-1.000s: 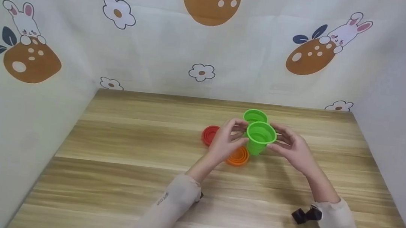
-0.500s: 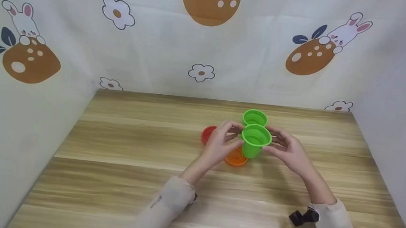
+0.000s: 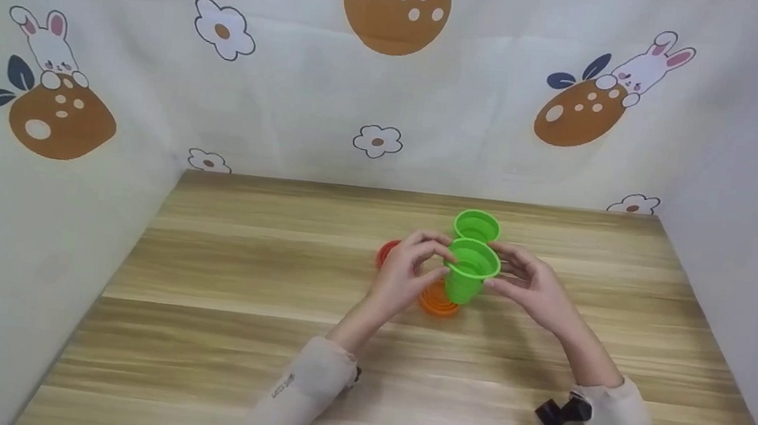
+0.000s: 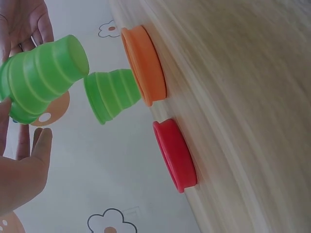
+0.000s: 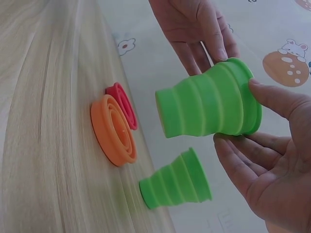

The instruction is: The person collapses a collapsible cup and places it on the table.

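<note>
A green collapsible cup (image 3: 464, 286), extended to full height with its mouth up, is held in the air between both hands. My left hand (image 3: 402, 271) pinches its rim, the index finger lying over the edge. On the other side my right hand (image 3: 543, 293) grips the rim between thumb and fingers, as the right wrist view also shows on this cup (image 5: 204, 104). Just behind, a second extended green cup (image 5: 177, 179) stands on the table. Below the hands lies an orange collapsed cup (image 3: 438, 305); a red collapsed cup (image 4: 176, 155) is partly hidden by my left hand in the head view.
The wood-grain table (image 3: 229, 366) reaches back to a cream curtain (image 3: 293, 91) printed with rabbits and flowers. Curtain walls close in on both sides. A black wrist camera (image 3: 562, 411) juts from the right sleeve, low over the table.
Both hands have drawn the held green cup slightly toward the person and left. The left index finger has moved over the rim. The other cups have stayed put.
</note>
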A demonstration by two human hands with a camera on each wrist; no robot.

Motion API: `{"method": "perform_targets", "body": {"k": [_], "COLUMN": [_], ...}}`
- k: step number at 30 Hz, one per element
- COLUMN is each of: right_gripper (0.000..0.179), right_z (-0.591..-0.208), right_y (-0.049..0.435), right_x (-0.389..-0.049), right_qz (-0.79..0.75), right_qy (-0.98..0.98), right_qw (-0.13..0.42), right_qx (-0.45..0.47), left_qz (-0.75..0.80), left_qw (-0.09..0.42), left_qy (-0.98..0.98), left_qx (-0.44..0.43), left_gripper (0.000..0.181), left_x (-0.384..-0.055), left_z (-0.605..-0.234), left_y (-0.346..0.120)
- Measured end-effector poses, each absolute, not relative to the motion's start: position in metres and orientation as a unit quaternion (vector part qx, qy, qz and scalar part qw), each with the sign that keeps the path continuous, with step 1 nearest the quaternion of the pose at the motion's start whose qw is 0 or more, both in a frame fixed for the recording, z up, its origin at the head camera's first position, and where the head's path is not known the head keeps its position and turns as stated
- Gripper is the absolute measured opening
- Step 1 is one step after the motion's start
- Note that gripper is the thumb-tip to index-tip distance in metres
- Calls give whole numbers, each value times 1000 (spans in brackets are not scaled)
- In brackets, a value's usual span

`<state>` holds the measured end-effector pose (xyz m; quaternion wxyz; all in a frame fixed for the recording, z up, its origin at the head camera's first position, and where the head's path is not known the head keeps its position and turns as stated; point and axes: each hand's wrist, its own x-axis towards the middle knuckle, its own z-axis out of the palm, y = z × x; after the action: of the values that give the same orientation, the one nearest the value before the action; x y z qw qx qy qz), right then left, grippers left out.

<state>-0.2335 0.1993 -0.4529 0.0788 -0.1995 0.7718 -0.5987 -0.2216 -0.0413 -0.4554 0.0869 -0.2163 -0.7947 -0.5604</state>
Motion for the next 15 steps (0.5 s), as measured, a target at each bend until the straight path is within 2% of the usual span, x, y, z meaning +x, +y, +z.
{"method": "perform_targets", "body": {"k": [15], "right_gripper": [59], "right_z": [-457], "right_y": [196], "right_x": [-237], "right_qz": [-602], "right_qy": [763], "right_qw": [108], "right_qx": [-212], "left_qz": [-557], "left_qw": [94], "left_qy": [-789], "left_qx": [-240], "left_gripper": [11], "left_x": [-224], "left_z": [-459], "left_y": [-49]}}
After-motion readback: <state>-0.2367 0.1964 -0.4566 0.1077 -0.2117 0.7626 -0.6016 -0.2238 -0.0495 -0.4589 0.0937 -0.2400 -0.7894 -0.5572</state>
